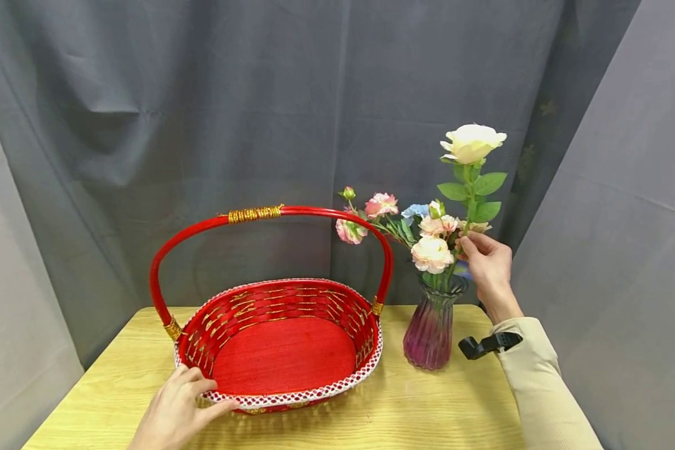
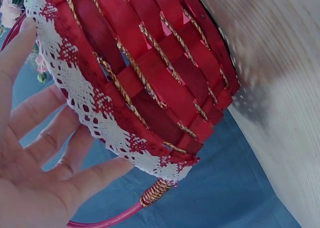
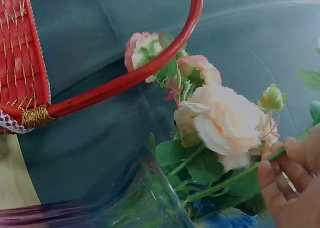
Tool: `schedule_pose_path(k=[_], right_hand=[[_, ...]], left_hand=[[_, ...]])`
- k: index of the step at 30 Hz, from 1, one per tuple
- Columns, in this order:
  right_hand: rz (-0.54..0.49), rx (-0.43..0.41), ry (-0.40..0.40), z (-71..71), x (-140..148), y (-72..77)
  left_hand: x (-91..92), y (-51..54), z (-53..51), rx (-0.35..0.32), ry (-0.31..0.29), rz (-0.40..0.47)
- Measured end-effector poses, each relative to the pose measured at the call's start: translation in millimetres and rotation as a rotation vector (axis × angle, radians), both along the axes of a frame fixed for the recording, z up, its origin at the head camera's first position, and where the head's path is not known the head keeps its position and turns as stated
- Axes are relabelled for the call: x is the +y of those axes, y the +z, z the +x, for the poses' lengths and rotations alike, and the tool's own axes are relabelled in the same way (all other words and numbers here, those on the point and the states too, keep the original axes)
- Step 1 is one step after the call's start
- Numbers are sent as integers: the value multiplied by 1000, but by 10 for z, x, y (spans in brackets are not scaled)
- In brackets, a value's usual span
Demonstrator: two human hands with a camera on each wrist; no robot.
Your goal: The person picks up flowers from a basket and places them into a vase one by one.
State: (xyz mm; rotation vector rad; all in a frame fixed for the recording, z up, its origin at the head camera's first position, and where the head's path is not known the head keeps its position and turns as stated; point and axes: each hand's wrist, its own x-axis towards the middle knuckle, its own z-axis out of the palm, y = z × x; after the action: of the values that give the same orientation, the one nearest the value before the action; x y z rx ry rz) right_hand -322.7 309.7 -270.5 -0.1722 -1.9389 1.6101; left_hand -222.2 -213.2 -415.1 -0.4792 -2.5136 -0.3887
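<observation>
My right hand [image 1: 490, 265] pinches the green stem [image 3: 237, 177] of a tall white rose [image 1: 472, 144] between thumb and fingers. The rose stands upright above the other flowers, and its stem runs down into the mouth of a ribbed purple glass vase [image 1: 427, 334]. Pink, peach and blue flowers [image 1: 432, 254] share that vase, several leaning left. On the near left rim of a red woven basket [image 1: 284, 356], my left hand [image 1: 174, 406] holds the white lace edging [image 2: 95, 108], with the thumb and fingers on opposite sides. The stem's lower end is hidden among leaves.
The basket's tall red handle [image 1: 188, 234] arches up, its right side close to the leaning pink flowers [image 1: 351, 231]. Basket and vase stand on a light wooden table [image 1: 433, 406]. Grey curtains [image 1: 230, 125] hang behind and at the sides.
</observation>
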Motion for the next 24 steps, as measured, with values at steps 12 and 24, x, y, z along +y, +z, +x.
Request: schedule_pose_path(k=[12, 24], right_hand=[[77, -61, -128, -70, 105, 10], [255, -145, -168, 16, 123, -251]], left_hand=[[-17, -30, -32, 4, -12, 9], [-93, -170, -304, 51, -67, 24]])
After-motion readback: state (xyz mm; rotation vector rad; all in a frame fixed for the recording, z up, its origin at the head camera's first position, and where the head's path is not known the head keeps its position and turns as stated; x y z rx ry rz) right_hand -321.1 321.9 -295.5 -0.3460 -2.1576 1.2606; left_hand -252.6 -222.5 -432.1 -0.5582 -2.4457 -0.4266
